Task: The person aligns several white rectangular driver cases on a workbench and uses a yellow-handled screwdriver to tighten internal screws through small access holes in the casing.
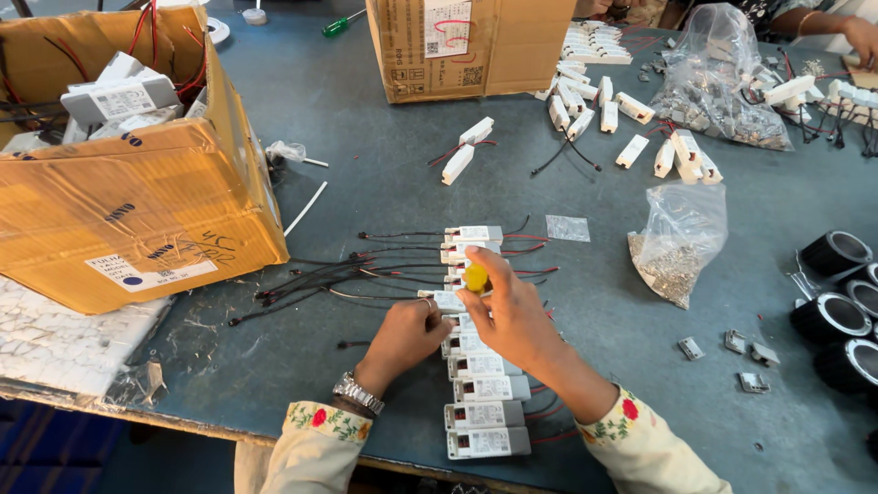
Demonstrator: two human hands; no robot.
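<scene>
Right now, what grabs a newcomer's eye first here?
Mid-table, a column of small white wired modules runs toward the near edge; the right hand holds a yellow-handled tool over it while the left hand steadies one. At far left, an open cardboard box leans, full of similar units.

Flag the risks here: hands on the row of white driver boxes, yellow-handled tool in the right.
1. The right hand holds a yellow-handled tool close to the left hand steadying a driver box; a slip could jab the fingers.
2. Red and black leads fan out loosely beside the row; a sleeve could snag them and drag boxes out of line.
3. The open bag of small metal parts slumps nearby; a bump may spill it.
</scene>
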